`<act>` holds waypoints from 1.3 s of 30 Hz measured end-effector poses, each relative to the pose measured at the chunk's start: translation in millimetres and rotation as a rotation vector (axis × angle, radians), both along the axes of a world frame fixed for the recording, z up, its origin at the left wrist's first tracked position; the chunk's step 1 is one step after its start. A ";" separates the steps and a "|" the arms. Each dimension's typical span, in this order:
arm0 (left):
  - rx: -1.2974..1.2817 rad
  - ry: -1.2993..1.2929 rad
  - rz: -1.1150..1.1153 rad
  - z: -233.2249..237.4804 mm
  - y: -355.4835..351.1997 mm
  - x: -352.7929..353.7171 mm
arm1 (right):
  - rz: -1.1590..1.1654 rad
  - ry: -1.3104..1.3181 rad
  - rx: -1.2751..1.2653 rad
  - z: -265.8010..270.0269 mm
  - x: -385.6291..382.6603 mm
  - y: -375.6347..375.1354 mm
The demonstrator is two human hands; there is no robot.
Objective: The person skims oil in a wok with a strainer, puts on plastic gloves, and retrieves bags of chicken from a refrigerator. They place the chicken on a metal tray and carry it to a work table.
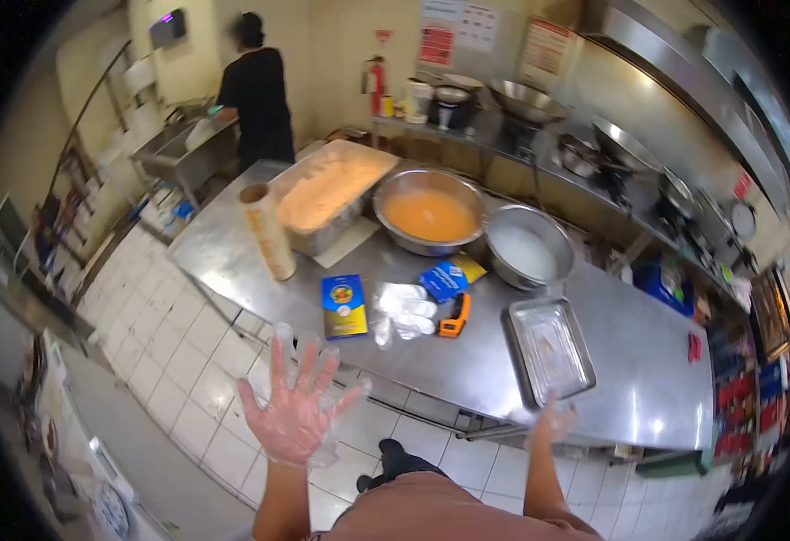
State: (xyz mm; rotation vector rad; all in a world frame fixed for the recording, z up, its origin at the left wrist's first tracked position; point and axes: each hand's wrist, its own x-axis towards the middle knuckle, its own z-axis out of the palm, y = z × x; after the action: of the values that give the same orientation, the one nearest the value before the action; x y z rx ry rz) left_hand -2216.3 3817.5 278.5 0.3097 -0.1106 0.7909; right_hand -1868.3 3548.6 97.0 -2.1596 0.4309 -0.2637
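Left hand (296, 410) raised in front of the bench (634, 361), in a thin clear glove, fingers spread wide apart, holding nothing. Right hand (553, 424), also in clear plastic, at the near edge of a shallow metal tray (553, 347); too blurred to tell whether gripping, touching or apart. Tray flat on the steel bench, toward its right side. To the left of the tray, near one another: an orange-and-black device (454, 316), a small blue box (444, 281), a loose heap of clear plastic gloves (404, 311) and a larger blue-and-yellow box (344, 307). Behind them, from left to right: a tall roll (267, 234) on end, a tub (323, 238) of orange crumbly material, a steel bowl (431, 247) of orange mixture, and another steel bowl (535, 217) with whitish contents. Beyond the bench, a person in black (260, 99) beside a sink (174, 149), and woks (526, 101) along the back wall.
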 end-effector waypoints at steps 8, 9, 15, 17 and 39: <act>0.010 0.514 0.309 -61.5 102.1 -104.0 | 0.380 0.288 0.173 -114.3 108.6 76.1; 0.003 0.600 0.367 -74.8 105.0 -118.2 | 0.504 0.294 0.161 -107.2 98.2 135.7; -0.428 0.799 0.540 -177.6 100.1 -207.3 | 1.123 0.217 0.090 -56.2 2.8 440.9; -0.459 0.878 0.510 -201.0 99.1 -243.4 | 1.256 0.162 0.092 -27.0 -28.3 508.5; 0.356 1.043 0.281 -54.1 509.3 -498.1 | 1.816 1.273 0.772 99.8 -283.4 798.4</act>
State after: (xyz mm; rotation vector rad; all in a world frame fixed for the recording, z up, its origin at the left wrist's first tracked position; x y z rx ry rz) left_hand -2714.5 4326.8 224.4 1.0542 0.7951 0.7995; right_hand -2151.7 4347.0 196.7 -0.9477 -0.7488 1.9135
